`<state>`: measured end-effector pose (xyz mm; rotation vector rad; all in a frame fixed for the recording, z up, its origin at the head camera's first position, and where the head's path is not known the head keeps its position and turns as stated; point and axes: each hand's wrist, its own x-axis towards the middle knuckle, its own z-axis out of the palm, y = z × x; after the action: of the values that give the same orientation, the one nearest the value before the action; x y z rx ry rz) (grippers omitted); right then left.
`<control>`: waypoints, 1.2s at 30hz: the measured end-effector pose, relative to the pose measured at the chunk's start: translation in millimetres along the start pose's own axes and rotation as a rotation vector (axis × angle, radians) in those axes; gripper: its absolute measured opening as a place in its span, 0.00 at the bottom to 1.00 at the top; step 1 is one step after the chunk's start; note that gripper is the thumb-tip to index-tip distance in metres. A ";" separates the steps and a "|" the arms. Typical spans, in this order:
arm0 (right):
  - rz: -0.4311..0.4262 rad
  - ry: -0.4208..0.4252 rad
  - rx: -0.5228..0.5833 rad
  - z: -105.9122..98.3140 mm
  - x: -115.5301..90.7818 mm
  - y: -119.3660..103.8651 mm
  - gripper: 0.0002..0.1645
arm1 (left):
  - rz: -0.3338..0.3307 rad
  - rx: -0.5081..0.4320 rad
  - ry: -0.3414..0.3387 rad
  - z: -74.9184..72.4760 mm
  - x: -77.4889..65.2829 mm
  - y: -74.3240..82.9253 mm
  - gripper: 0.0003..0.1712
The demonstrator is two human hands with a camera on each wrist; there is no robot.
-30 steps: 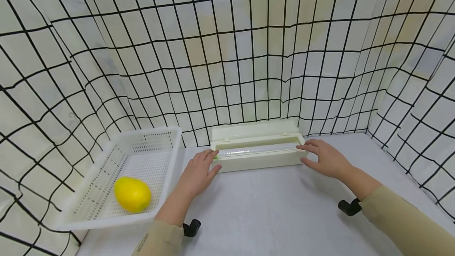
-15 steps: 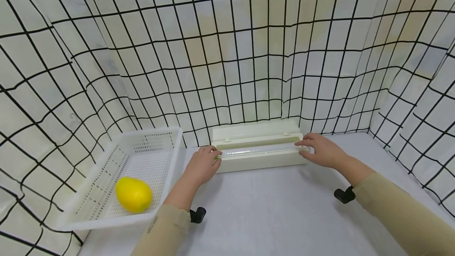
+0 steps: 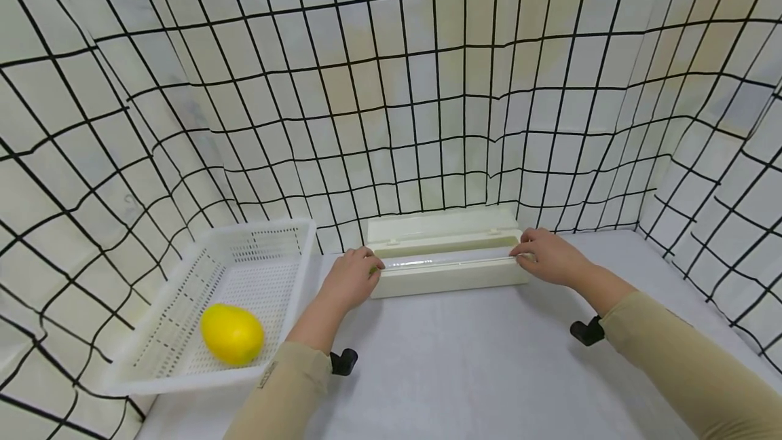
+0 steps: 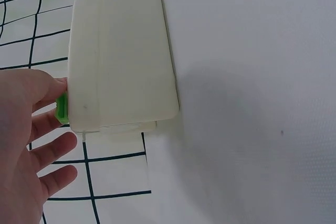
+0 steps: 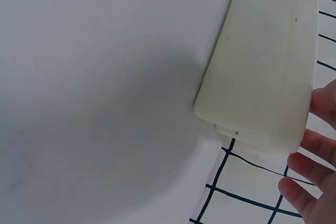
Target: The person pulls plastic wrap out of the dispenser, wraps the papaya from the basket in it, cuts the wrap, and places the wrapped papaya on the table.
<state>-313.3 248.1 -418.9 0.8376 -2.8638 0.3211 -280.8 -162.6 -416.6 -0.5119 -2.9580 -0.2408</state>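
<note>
A long cream cling film dispenser (image 3: pixel 452 278) lies at the back of the table with its lid (image 3: pixel 440 225) raised. A roll of clear cling film (image 3: pixel 436 260) shows inside, along the front rim. My left hand (image 3: pixel 352 280) pinches the film's left end at the rim, right beside a small green slider (image 4: pixel 62 108); the last fingers are loosely bent. At the other end my right hand (image 3: pixel 550 256) has thumb and index finger together at the film's right edge, the other fingers spread below. The pinched film itself is mostly hidden by the fingers.
On the left stands a white perforated plastic basket (image 3: pixel 303 277) with a yellow rounded fruit-like object (image 3: pixel 232 335) in it. A white wall with black grid netting (image 3: pixel 427 121) rises behind the dispenser. Black wrist-camera parts (image 3: pixel 344 362) stick out under both sleeves.
Both hands' fingers have drawn in from a spread pose to a pinch at the dispenser's two ends. The dispenser and the basket have stayed in place.
</note>
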 end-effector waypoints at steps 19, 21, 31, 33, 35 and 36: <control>0.103 -0.012 0.148 -1.4 10.5 0.1 0.07 | -0.086 -0.019 0.029 -3.0 12.7 4.1 0.10; 0.104 -0.010 0.151 -0.8 11.9 1.2 0.08 | -0.099 -0.021 0.038 -3.1 14.3 5.2 0.10; 0.142 -0.018 0.224 0.3 15.5 5.3 0.09 | -0.137 -0.050 0.060 0.6 19.4 6.9 0.12; 0.157 -0.021 0.235 0.5 15.8 4.8 0.10 | -0.147 -0.074 0.066 2.1 20.1 6.6 0.12; 0.168 -0.027 0.242 0.7 15.9 3.7 0.11 | -0.160 -0.100 0.072 4.4 20.9 6.0 0.12; 0.176 -0.030 0.245 0.5 15.7 2.8 0.12 | -0.169 -0.120 0.079 5.4 21.3 5.9 0.12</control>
<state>-328.0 242.2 -416.8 0.6292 -2.9734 0.6976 -299.2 -149.3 -417.7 -0.2583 -2.9236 -0.4467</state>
